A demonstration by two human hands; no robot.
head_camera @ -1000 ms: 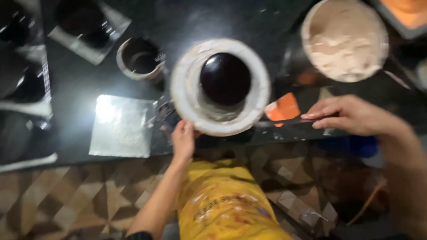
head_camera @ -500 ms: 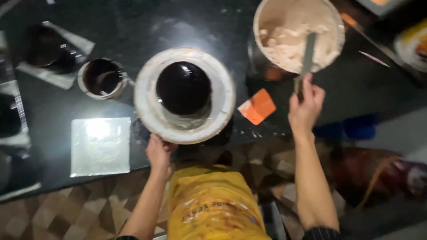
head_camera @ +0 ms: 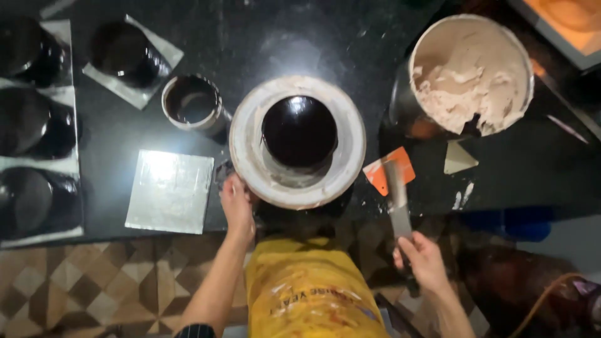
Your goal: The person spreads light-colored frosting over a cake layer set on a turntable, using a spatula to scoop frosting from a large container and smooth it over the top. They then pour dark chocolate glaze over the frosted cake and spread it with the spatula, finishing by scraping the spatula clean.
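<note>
right hand (head_camera: 424,258) pulled back from the frosting bucket (head_camera: 471,75), now gripping the spatula (head_camera: 396,199) at the black table (head_camera: 263,44) edge. dark glazed cake (head_camera: 299,130) sits centered on the turntable (head_camera: 297,141), left hand (head_camera: 236,201) closed on its rim.

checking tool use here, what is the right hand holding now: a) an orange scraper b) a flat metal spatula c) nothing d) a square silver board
b: the right hand grips a flat metal spatula by its handle, the blade pointing up past the orange scraper on the counter, while the left hand rests at the turntable edge.
</note>
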